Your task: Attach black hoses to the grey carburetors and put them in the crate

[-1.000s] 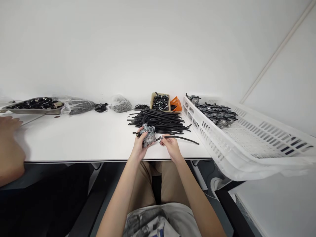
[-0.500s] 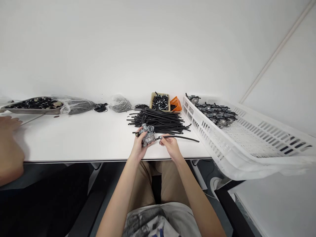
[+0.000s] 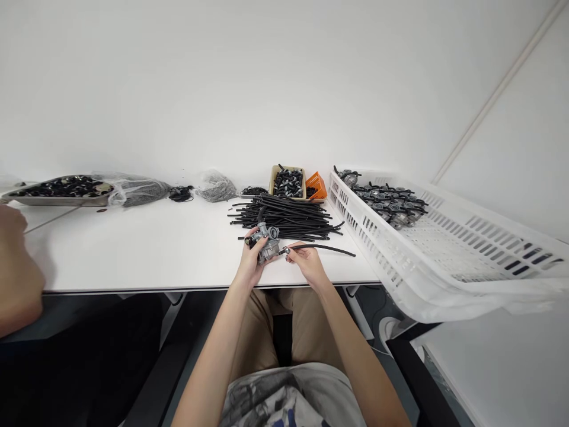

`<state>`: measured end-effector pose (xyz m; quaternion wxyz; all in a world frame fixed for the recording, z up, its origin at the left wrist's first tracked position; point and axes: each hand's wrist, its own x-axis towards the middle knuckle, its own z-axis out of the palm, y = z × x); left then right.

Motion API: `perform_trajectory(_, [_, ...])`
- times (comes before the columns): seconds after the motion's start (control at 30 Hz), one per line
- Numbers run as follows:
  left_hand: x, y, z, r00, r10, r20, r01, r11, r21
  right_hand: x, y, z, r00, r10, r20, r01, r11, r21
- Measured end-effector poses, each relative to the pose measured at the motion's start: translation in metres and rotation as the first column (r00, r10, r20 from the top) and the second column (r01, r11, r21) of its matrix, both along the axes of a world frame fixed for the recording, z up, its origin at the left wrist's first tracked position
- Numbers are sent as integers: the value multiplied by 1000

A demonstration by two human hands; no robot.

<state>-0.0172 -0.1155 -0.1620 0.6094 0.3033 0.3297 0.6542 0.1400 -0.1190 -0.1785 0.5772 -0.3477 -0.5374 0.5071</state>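
Observation:
My left hand (image 3: 249, 261) is closed around a silver-grey carburetor (image 3: 268, 249), held just above the table's front part. A short black hose bends up from its top. Between the fingertips of my right hand (image 3: 306, 260) is a thin black rubber hose (image 3: 333, 248), pinched near its left end. That end meets the carburetor's lower right side; whether it is seated on a fitting there is too small to tell. The hose's free end trails off to the right. Directly behind both hands lies a pile of black hoses (image 3: 293, 216).
At right, a white plastic crate (image 3: 427, 279) holds several carburetors (image 3: 395, 207). Behind the hoses stand a beige basket (image 3: 272, 181) of small black parts and a tilted orange basket (image 3: 319, 185). Leftward are bagged parts (image 3: 216, 187), a metal tray (image 3: 66, 201) and a co-worker's arm (image 3: 18, 267).
My hands stay almost in place, with the hose shifted slightly left. The co-worker's hand at far left has drawn back toward the frame's edge.

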Motion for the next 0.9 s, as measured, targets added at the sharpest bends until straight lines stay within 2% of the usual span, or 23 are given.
perform_trajectory(0.13, [-1,2,-1,999,14,38,-13,1000,-28,-1,0,1,1000,-13,0,13,1000,0])
perform_trajectory(0.37, [2,3,-2,996,78,38,-77,997,-20,-3,0,-2,998,50,34,-50,999,10])
perform_trajectory(0.47, [5,2,-1,991,132,14,-132,991,7,-4,3,-6,999,6,33,-6,1000,19])
perform_trajectory(0.57, [7,0,0,991,131,-25,-131,991,23,-3,5,-9,998,-43,39,42,999,34])
perform_trajectory(0.67, [7,-1,0,992,114,-44,-112,993,42,-2,4,-8,998,-19,67,17,999,34])
perform_trajectory(0.8, [8,-1,0,983,182,-33,-179,982,63,-2,0,-4,991,54,125,-58,998,23])
perform_trajectory(0.9, [8,-1,1,981,194,-28,-191,979,68,-3,2,-4,985,25,173,-34,998,46])
